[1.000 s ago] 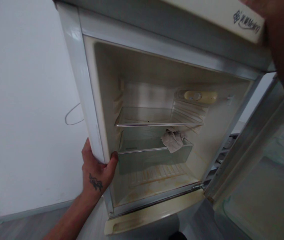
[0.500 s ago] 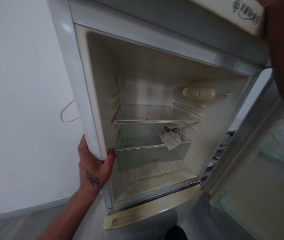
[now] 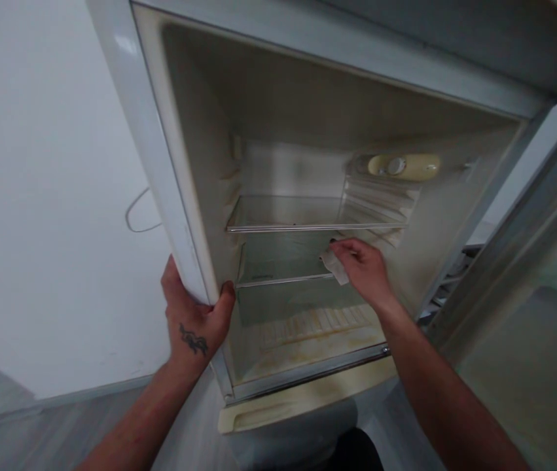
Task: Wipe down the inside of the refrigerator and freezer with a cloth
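My left hand (image 3: pixel 197 324) is wrapped round the left edge of the refrigerator (image 3: pixel 166 190), thumb on the inside and fingers behind the outer wall. Inside the compartment, my right hand (image 3: pixel 365 269) pinches a crumpled pale cloth (image 3: pixel 336 267) over the lower glass shelf (image 3: pixel 278 258). Part of the cloth is hidden behind my fingers. Above that hand runs the upper glass shelf (image 3: pixel 288 210). Brownish-yellow stains mark the ribbed compartment floor (image 3: pixel 302 340).
The refrigerator door (image 3: pixel 518 307) stands open on the right. A yellowish control housing with a dial (image 3: pixel 403 167) sits on the inner right wall. Below is a lower front with a handle recess (image 3: pixel 278 415). A thin cord loop (image 3: pixel 133 212) shows against the white wall.
My right hand has come down from the top of the refrigerator into the compartment and taken hold of the cloth on the lower shelf. My left hand keeps its grip. The view has shifted closer.
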Action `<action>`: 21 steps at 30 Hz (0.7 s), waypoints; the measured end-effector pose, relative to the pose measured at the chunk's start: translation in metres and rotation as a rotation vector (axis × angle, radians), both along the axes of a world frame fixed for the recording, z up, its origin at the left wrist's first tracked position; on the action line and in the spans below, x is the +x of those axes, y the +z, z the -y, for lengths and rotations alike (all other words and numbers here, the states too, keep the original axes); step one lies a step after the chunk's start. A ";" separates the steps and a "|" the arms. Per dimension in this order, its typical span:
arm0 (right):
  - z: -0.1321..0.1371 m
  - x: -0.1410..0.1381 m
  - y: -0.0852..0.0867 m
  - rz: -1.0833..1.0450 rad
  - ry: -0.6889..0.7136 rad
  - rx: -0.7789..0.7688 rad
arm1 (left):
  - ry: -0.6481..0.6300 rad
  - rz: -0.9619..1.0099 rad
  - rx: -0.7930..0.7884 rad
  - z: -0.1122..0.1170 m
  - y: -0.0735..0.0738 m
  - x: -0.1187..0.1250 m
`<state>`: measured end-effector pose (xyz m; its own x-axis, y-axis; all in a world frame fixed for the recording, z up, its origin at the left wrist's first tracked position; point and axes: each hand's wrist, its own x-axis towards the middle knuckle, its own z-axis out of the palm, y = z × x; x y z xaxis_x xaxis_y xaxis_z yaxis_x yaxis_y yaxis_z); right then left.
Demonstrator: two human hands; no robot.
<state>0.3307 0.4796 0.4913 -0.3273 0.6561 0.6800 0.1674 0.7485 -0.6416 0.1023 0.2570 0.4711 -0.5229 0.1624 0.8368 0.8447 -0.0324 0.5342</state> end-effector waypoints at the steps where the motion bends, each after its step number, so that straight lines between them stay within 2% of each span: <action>1: -0.011 -0.003 -0.005 0.074 -0.058 0.036 | -0.001 0.002 0.000 0.000 0.000 0.000; 4: -0.055 -0.006 -0.016 0.451 -0.344 0.075 | -0.006 -0.020 0.019 0.000 0.001 0.001; 6: -0.084 -0.005 -0.019 0.714 -0.448 -0.024 | 0.001 -0.038 0.017 0.001 0.002 0.002; 8: -0.103 -0.007 -0.019 0.895 -0.422 -0.085 | 0.024 -0.033 -0.001 0.001 0.001 0.002; 11: -0.111 -0.022 -0.018 0.977 -0.335 -0.030 | 0.055 -0.028 -0.005 0.000 -0.001 0.000; 13: -0.102 -0.042 -0.018 0.986 -0.281 0.009 | 0.060 -0.063 0.008 -0.001 -0.003 -0.003; 15: -0.082 -0.068 -0.020 0.987 -0.210 0.076 | 0.050 -0.107 0.032 -0.002 -0.005 -0.006; 19: -0.008 -0.126 -0.030 0.839 -0.027 0.375 | 0.040 -0.127 0.058 -0.003 -0.007 -0.008; 21: 0.034 -0.149 -0.041 0.689 0.007 0.451 | 0.051 -0.123 0.046 -0.002 -0.006 -0.008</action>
